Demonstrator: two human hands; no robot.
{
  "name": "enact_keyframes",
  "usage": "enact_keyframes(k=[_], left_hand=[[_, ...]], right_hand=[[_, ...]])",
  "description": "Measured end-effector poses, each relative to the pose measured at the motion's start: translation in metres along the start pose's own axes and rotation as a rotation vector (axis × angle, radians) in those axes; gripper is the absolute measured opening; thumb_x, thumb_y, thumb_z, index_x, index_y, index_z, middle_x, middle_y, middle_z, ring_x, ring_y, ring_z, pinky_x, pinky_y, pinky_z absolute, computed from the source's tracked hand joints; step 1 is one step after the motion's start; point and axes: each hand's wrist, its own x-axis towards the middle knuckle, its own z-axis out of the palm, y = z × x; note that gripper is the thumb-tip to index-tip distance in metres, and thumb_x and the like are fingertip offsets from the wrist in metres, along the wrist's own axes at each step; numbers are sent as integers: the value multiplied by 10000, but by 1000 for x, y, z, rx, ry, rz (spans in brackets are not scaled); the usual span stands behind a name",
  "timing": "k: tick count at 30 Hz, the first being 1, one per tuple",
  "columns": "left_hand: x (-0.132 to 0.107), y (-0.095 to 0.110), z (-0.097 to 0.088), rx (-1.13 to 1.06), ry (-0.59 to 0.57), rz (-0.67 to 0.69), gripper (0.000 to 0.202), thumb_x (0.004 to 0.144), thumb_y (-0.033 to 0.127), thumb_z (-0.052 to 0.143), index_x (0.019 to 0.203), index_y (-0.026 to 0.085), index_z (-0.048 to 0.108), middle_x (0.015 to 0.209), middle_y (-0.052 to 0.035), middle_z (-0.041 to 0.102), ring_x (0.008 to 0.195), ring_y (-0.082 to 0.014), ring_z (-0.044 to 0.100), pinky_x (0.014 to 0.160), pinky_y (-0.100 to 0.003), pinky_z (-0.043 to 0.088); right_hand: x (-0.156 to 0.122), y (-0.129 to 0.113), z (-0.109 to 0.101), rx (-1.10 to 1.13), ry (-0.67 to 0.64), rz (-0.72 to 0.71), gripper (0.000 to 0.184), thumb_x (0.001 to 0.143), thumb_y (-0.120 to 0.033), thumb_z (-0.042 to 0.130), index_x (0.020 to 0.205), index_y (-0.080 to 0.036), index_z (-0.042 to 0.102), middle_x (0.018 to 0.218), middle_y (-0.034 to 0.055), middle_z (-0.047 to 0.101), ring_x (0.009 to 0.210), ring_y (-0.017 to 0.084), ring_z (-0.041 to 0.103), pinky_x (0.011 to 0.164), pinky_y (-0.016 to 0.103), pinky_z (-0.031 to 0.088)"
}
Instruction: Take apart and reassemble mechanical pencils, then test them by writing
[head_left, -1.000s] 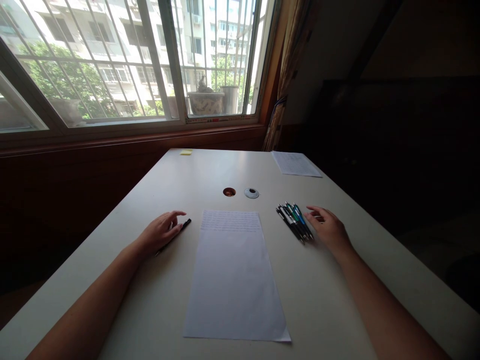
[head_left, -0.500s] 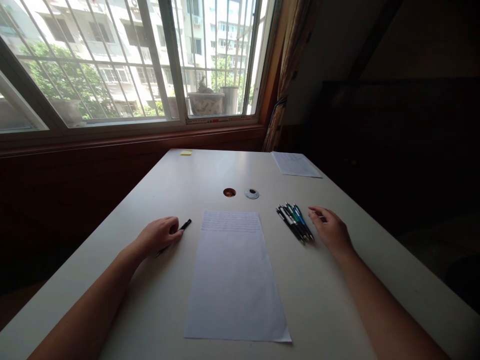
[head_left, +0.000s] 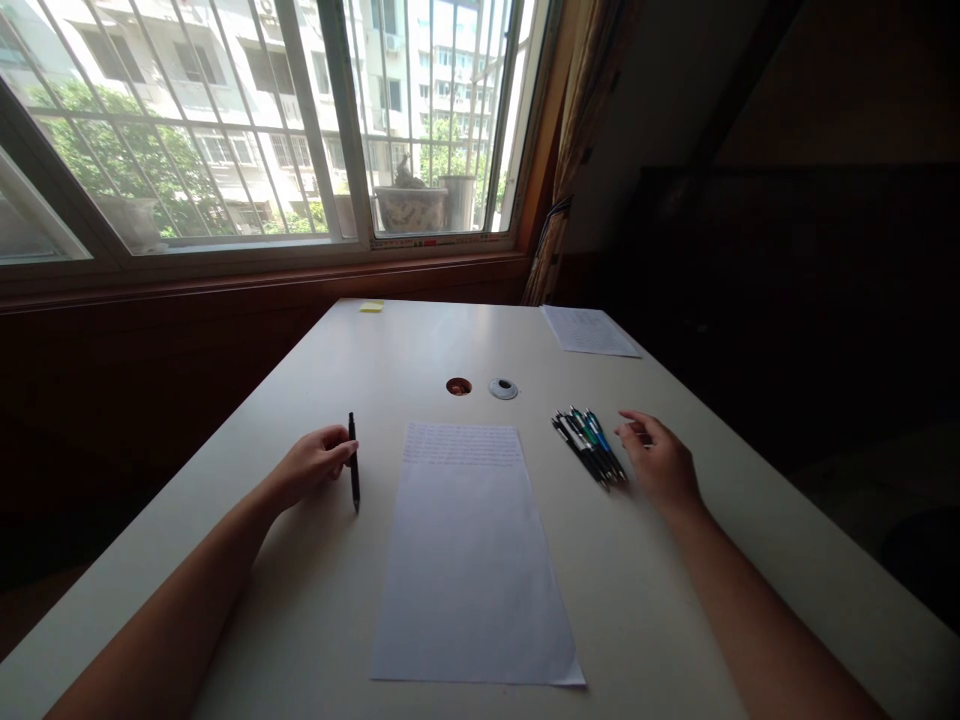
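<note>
Between the thumb and fingers of my left hand (head_left: pixel 317 465) is a black pen (head_left: pixel 354 480), held nearly upright with its tip pointing down. A sheet of paper (head_left: pixel 469 570), with lines of writing across its top, lies just right of that pen. Several pens (head_left: pixel 589 447) in black, green and blue lie in a bunch on the other side of the sheet. My right hand (head_left: pixel 660 460) rests beside the bunch, apart from it, with fingers loosely curved and nothing seen in them.
A white table (head_left: pixel 300 620) carries everything. Toward its back are a round hole (head_left: pixel 459 386) and a round cover (head_left: pixel 503 388). Written sheets (head_left: pixel 591 331) lie at the far right, a yellow sticky note (head_left: pixel 372 307) at the far left. A barred window (head_left: pixel 262 130) stands behind.
My left hand has lifted the black pen from a slanted, nearly flat position and turned it close to upright. The right hand has barely moved.
</note>
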Motion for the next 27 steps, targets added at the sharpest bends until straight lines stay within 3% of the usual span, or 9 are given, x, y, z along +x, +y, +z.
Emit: enact_keyframes(k=[3, 8, 15, 22, 27], left_hand=[[1, -1, 4, -251, -27, -20, 298, 832, 438, 631, 873, 148, 576, 671, 10, 548, 517, -100, 466, 484, -207, 314], [0, 3, 10, -475, -65, -33, 287, 818, 389, 689, 916, 137, 590, 682, -7, 582, 526, -97, 501, 482, -200, 343], [-6, 16, 22, -587, -98, 40, 289, 815, 344, 730, 997, 129, 665, 736, -25, 613, 589, -99, 529, 550, -217, 418], [-20, 45, 45, -629, -137, 164, 273, 849, 333, 710, 1019, 120, 710, 718, -34, 607, 601, -104, 540, 553, -226, 431], [-34, 71, 61, -594, -197, 232, 270, 880, 332, 680, 1056, 128, 701, 727, -39, 622, 604, -118, 566, 564, -242, 459]], right_hand=[[-1, 0, 2, -1, -8, -2, 336, 868, -372, 536, 1129, -207, 670, 910, 65, 713, 737, 207, 652, 762, 353, 505], [-5, -9, 2, 23, 0, -12, 306, 886, -353, 535, 1120, -214, 675, 901, 58, 716, 762, 209, 655, 761, 347, 507], [-13, -53, -2, 111, -57, -225, 250, 933, -348, 517, 1036, -216, 702, 980, 63, 692, 829, 213, 642, 748, 335, 510], [-49, -129, 9, 404, -479, -322, 227, 970, -348, 503, 1069, -228, 668, 934, 52, 671, 679, 161, 573, 629, 302, 484], [-77, -181, 15, 561, -798, -388, 244, 942, -326, 591, 1159, -222, 632, 1060, 53, 676, 688, 127, 566, 619, 259, 467]])
